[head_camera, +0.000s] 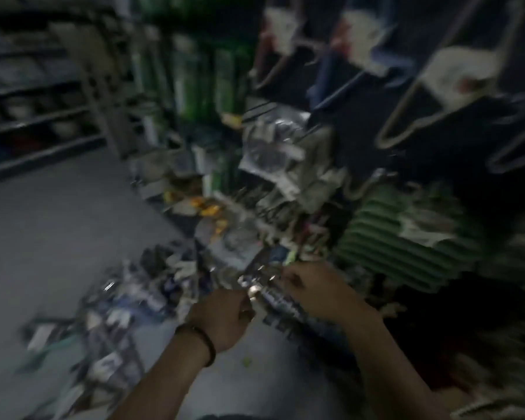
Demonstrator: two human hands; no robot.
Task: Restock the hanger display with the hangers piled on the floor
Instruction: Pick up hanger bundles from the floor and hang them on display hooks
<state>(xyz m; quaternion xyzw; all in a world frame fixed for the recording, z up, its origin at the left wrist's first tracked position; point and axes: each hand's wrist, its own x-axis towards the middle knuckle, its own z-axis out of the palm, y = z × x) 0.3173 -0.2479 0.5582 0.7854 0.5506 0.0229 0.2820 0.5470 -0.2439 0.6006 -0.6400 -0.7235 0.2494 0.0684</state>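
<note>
The head view is dark and blurred by motion. A pile of packaged hangers (pixel 115 322) lies on the grey floor at lower left. Between my hands is a dark hanger pack (pixel 273 295) with shiny glints. My left hand (pixel 222 319), a dark band on its wrist, grips the pack's left end with curled fingers. My right hand (pixel 312 291) holds its right end from above. On the display at upper right hang grey wire-like hangers (pixel 412 116) with white labels. A stack of green hangers (pixel 394 247) sits at the right on a low shelf.
Shelving with dim goods (pixel 34 95) runs along the far left. Green packaged goods (pixel 206 71) hang at the top middle, above clear packets (pixel 273 147) on hooks. Bare grey floor (pixel 58 237) spreads to the left of the pile.
</note>
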